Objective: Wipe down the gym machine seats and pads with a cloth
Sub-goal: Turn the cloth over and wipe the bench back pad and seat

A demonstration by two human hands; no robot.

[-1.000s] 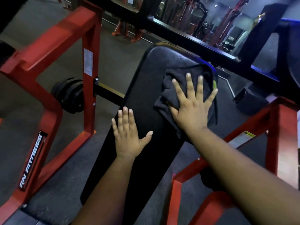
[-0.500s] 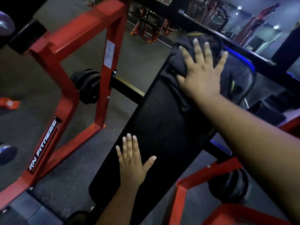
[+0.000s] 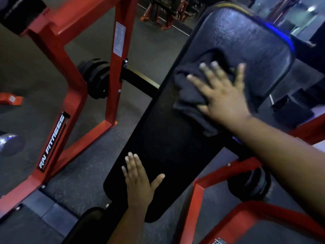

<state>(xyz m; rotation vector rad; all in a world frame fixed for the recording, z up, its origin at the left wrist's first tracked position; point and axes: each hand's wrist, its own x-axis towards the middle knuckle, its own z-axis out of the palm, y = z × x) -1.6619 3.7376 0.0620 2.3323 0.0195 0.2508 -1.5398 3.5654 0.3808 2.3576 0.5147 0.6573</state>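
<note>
- Mid-wipe on the long black pad (image 3: 167, 138)
- Right hand (image 3: 223, 95) flat, fingers spread, pressing the dark cloth (image 3: 190, 95) on its upper half
- Left hand (image 3: 139, 182) flat, bracing the lower end
- Next: probably firm strokes over the unwiped lower part

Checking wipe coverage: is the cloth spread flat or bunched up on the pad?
Bunched. The cloth lies in dark folds under the right hand, whose fingers press it flat-handed onto the pad.
</note>
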